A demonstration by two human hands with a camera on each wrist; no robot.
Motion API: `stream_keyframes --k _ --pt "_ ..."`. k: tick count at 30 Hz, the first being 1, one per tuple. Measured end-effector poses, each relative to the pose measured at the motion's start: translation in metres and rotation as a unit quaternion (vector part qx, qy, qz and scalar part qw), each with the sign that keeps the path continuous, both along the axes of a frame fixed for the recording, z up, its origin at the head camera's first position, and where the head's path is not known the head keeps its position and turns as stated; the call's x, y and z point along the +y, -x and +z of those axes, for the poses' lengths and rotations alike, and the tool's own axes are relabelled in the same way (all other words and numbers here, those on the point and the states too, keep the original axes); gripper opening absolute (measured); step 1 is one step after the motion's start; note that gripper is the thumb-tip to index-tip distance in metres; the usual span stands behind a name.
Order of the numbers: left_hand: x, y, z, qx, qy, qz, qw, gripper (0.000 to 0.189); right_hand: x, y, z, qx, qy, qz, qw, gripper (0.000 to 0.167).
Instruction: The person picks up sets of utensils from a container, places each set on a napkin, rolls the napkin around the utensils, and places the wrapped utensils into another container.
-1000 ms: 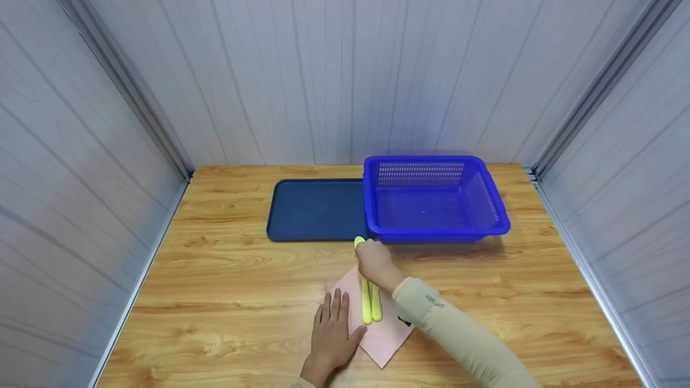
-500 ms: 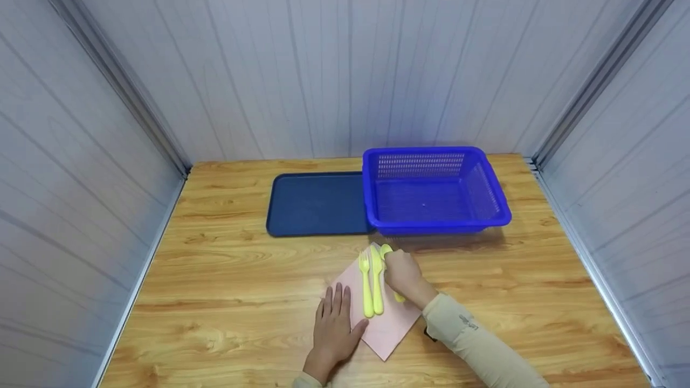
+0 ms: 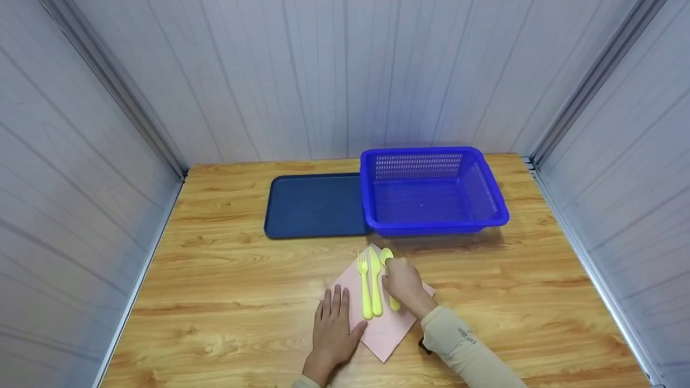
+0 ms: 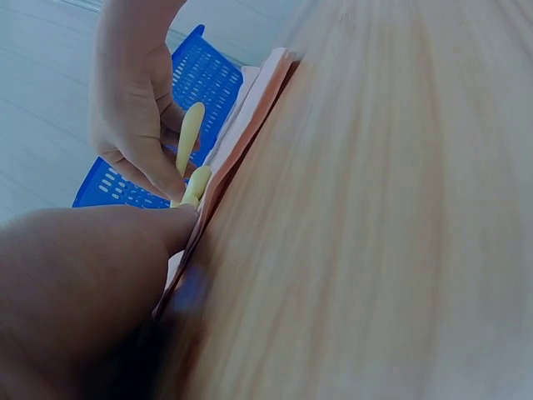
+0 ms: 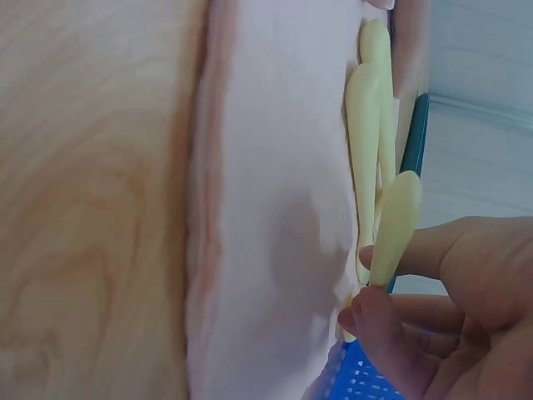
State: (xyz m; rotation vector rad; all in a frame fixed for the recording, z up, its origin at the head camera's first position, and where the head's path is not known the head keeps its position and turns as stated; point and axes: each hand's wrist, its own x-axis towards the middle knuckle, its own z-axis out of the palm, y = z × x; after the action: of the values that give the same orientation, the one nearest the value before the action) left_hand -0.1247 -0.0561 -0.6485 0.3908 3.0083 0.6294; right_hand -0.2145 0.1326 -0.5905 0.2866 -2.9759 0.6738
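Note:
A pink folded napkin (image 3: 384, 338) lies cornerwise on the wooden table. On it a yellow fork (image 3: 365, 288) and a yellow knife (image 3: 375, 285) rest side by side, handles toward the person. My right hand (image 3: 407, 283) pinches a yellow spoon (image 5: 398, 221) by its handle, just right of the knife. In the right wrist view the spoon's handle end tilts up above the napkin. My left hand (image 3: 334, 331) lies flat with straight fingers at the napkin's left edge, its thumb near the fork's handle end.
A dark blue tray (image 3: 315, 207) lies at the back of the table. Right beside it, overlapping its right end, stands a blue perforated basket (image 3: 436, 223). Pale panel walls (image 3: 323, 81) enclose the table at the back and both sides.
My right hand has moved right and slightly toward the person with the spoon, uncovering the fork and knife. In the last half second it has barely shifted. The left hand stays put.

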Motion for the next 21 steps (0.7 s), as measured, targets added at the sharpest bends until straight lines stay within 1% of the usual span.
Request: stream_keyframes --k 3,8,12,17,21 --pt "0.0 -0.0001 0.0008 0.002 0.001 -0.001 1.0 0.082 -0.0013 0.0007 -0.0019 -0.001 0.003 -0.008 1.0 0.021" --pt "-0.0002 -0.0004 0.0025 0.009 -0.001 -0.002 1.0 0.082 -0.0026 0.0007 -0.0066 0.01 0.012 -0.012 0.9998 0.023" --pt "-0.0004 -0.0007 0.0036 0.01 0.001 0.0 0.9999 0.082 -0.0033 0.0011 -0.0086 0.015 0.02 -0.017 0.9995 0.021" --pt "-0.0003 -0.0011 0.0027 0.012 0.002 0.0 0.9999 0.081 -0.0029 0.0022 -0.0091 0.001 0.022 -0.023 0.9995 0.016" --pt "0.0006 -0.0013 0.0021 0.01 0.009 -0.002 0.9999 0.074 -0.0021 0.0023 -0.0091 -0.009 0.035 -0.027 0.999 0.014"
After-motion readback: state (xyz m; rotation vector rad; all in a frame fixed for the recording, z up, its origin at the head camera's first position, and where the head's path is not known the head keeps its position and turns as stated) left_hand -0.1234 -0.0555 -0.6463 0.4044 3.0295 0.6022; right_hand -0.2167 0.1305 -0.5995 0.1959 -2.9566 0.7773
